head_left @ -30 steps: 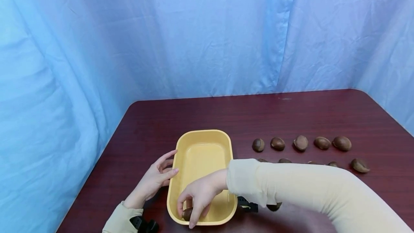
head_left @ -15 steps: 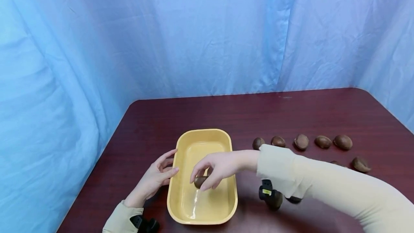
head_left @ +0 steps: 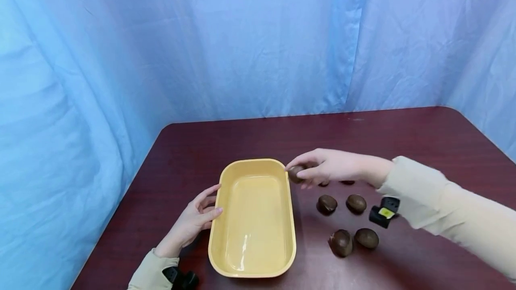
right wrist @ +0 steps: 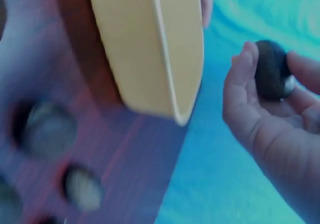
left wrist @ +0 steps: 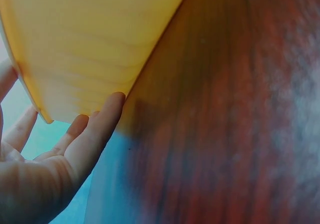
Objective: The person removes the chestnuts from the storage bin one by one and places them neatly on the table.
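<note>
My left hand (head_left: pixel 196 215) touches the left wall of a yellow rectangular tray (head_left: pixel 291 232), its fingers fairly straight; in the left wrist view the fingertips (left wrist: pixel 118 98) meet the outer wall. Between the thumb and fingers of my right hand (head_left: pixel 330 164) is a brown, rounded, nut-like piece (head_left: pixel 296 173), held above the tray's far right corner. In the right wrist view this piece (right wrist: pixel 270 69) looks dark with a small pale spot. The tray's inside is bare. Similar brown pieces lie on the table to its right, the closest two being one piece (head_left: pixel 341 243) and another piece (head_left: pixel 367 238).
Behind the front pair sit two more brown pieces, the left piece (head_left: pixel 327 204) and the right piece (head_left: pixel 356 203). Others are partly hidden under my right forearm. A dark red wooden table (head_left: pixel 193 147) carries everything, with blue curtains (head_left: pixel 258 48) behind and at the sides.
My right hand has lifted the brown nut-like piece from the tray's near end, carrying it away from me and rightward to the far right corner. My left hand has stayed at the tray.
</note>
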A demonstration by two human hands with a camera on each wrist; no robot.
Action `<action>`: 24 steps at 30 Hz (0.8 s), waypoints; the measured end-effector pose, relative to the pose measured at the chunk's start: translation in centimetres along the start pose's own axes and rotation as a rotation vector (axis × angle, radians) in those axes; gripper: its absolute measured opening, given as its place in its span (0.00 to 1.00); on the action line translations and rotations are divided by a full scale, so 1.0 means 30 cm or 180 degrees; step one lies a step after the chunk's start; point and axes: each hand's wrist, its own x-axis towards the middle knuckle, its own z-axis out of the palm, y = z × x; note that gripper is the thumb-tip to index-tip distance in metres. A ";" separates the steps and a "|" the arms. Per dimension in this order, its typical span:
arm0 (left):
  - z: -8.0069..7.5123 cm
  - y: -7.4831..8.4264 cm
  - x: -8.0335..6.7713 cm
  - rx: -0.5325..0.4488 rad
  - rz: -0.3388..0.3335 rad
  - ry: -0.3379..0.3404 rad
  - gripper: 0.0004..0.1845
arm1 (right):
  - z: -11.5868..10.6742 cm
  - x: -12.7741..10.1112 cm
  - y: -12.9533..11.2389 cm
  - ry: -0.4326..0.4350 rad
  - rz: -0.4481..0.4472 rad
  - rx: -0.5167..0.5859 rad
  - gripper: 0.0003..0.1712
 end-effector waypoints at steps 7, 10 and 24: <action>0.002 0.000 -0.005 0.0028 -0.0006 0.0005 0.38 | -0.113 -0.165 0.106 0.0381 0.0316 -0.0113 0.25; 0.001 0.000 -0.008 0.0035 0.0027 -0.0011 0.38 | -0.145 -0.250 0.176 0.0356 0.0559 0.0106 0.28; 0.005 0.003 -0.024 0.0027 0.0040 0.0017 0.38 | -0.137 -0.502 0.441 -0.0677 0.0830 0.1432 0.17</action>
